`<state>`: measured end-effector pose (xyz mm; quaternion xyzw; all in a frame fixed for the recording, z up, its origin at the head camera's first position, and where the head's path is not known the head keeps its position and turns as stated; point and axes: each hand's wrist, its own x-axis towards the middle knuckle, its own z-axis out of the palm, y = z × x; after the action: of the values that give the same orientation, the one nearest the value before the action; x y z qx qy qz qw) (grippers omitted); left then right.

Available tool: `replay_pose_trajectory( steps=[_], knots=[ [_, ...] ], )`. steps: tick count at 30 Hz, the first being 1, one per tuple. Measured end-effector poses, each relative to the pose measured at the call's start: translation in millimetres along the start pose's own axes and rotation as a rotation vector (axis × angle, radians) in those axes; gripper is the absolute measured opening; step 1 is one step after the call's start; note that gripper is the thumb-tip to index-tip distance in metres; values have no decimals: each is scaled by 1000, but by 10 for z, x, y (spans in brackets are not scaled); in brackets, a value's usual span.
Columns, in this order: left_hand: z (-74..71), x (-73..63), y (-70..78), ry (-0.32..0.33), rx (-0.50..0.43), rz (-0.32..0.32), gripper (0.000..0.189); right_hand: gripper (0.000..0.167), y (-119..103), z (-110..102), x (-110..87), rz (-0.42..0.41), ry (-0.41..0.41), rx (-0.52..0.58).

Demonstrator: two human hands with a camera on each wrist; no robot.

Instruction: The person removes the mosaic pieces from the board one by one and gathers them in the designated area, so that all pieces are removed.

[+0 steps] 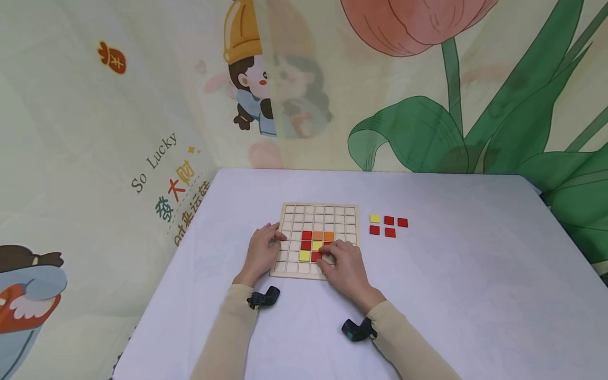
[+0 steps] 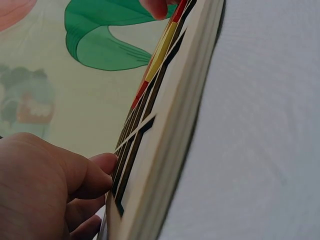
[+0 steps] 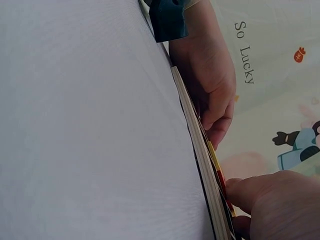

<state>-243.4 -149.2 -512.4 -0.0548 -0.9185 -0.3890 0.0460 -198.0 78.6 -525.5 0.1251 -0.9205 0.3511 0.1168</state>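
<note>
A pale wooden grid board (image 1: pixel 319 214) lies flat on the table. Red, orange and yellow square tiles fill several of its middle cells, among them a yellow tile (image 1: pixel 304 256) and an orange tile (image 1: pixel 329 236). My left hand (image 1: pixel 260 252) rests its fingertips on the board's left edge, fingers loosely bent. Over the board's lower right part, my right hand (image 1: pixel 350 269) has thumb and forefinger at a red tile (image 1: pixel 315 257) in the lower row, pinching it at the grid. The right hand hides the cells beneath it, including part of another red tile.
Right of the board lie one loose yellow tile (image 1: pixel 374 218) and several loose red tiles, such as this red tile (image 1: pixel 390 233). Black wrist cameras sit on both wrists. The white-covered table (image 1: pixel 465 274) meets a printed cloth backdrop (image 1: pixel 304 150) behind.
</note>
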Motion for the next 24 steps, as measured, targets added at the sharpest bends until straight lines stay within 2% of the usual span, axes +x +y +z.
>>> replay_pose_trajectory(
  steps=[24],
  knots=[
    [10,12,-16,4,7,-4,19,26,-15,28,12,17,0,-33]
  ],
)
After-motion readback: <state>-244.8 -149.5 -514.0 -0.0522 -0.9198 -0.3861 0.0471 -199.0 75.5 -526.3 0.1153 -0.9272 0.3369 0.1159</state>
